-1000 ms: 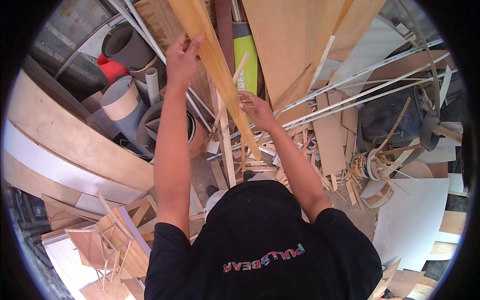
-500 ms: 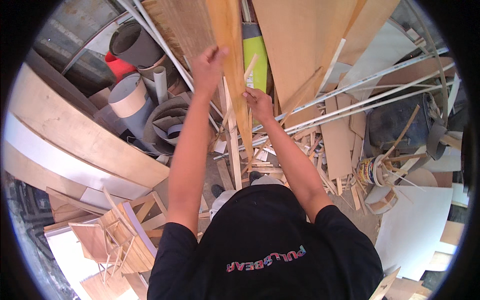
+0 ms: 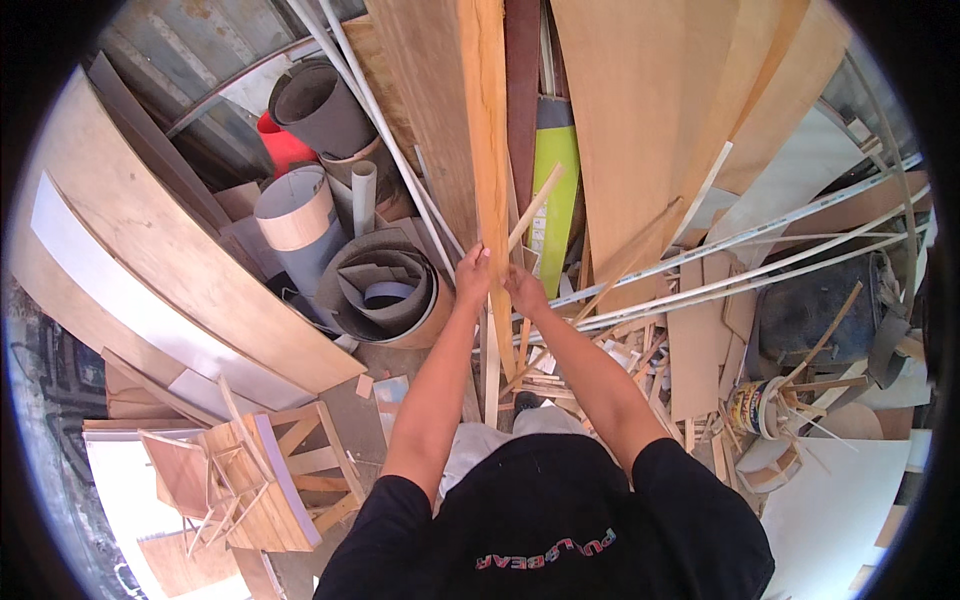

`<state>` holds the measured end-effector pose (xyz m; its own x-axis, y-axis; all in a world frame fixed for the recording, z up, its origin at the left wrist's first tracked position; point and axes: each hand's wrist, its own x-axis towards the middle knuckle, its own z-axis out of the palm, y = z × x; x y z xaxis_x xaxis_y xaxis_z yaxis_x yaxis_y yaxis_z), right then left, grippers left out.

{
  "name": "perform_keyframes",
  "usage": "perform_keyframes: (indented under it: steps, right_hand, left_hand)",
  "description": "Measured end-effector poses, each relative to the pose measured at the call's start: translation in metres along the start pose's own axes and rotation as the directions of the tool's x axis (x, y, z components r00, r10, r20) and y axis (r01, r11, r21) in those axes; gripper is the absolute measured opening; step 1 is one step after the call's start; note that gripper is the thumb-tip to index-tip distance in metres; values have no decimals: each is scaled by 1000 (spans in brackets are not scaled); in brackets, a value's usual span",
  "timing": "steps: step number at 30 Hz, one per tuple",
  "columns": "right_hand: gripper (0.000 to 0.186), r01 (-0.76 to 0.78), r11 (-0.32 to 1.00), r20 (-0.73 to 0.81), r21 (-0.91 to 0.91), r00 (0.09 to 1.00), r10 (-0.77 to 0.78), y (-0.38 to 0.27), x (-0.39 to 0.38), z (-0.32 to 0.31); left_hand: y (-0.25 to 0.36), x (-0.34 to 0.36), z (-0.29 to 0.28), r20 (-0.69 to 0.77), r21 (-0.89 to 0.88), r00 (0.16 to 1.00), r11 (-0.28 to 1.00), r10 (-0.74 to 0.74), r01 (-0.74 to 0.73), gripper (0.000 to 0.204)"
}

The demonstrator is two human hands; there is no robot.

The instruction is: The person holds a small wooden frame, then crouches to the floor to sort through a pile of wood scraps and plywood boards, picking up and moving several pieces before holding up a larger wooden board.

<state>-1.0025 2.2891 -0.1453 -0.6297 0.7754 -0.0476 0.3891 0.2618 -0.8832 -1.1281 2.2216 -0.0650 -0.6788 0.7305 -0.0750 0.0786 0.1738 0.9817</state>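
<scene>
Plank [image 3: 488, 150], long, yellow-orange wood: centre, slanting toward the near floor [image 3: 352, 412]. Left hand [image 3: 474, 272] closed on its left edge; right hand [image 3: 525, 292] holding its right edge, fingers partly hidden. In the way: thin pale strip [image 3: 538, 205], slanting just right of the plank; scattered offcuts [image 3: 640, 355], near right; white pipes [image 3: 720, 240], crossing the right side. Far, behind: lime-green panel [image 3: 553, 200], dark red board [image 3: 521, 110]. Left: rolled sheets [image 3: 320, 108]. Right: bucket [image 3: 757, 408] of sticks.
</scene>
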Motion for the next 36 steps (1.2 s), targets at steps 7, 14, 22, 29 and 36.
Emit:
perform_keyframes:
  steps: [7,14,22,29,36]
  right_hand:
    - [59,103,993,13,60,995,-104,-15,18,22]
    - [69,-28,996,161,90,987,13,63,55,15]
    - [43,-267,960,185,89,951,247,92,-91,1]
    - [39,-400,915,152,50,909,389,146,-248,-37]
    - [38,-331,943,74,30,942,328,95,-322,-78]
  left_hand:
    - [-57,27,-6,68,2,978,981,-196,196,47]
    - [-74,-29,28,215,-76,841,850,-496,521,54]
    - [-109,-140,12,192,-286,833,782,-519,553,56]
    - [-115,-226,15,233,-216,774,745,-589,632,46]
    - [-114,-266,9,335,-129,784,799,-522,587,46]
